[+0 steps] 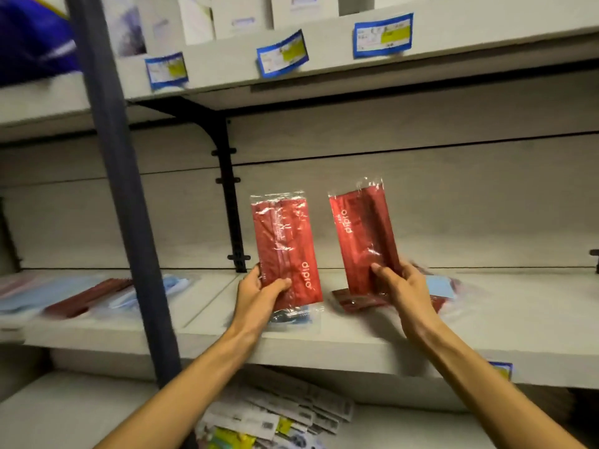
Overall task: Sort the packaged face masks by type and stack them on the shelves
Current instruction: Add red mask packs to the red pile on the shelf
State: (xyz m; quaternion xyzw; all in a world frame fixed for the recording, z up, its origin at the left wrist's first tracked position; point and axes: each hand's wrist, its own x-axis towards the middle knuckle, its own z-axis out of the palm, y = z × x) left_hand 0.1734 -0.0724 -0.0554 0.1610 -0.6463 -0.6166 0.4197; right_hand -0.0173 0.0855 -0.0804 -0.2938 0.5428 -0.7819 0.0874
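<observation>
Red "dipro" mask packs (287,251) (363,238) stand upright, pinched by left hand (259,291) and right hand (402,286) fingers.

Hands: left hand (259,294) and right hand (400,286), both raised on bare outstretched forearms, fingers and thumb curled, each pinching the lower end of an upright packet
</observation>
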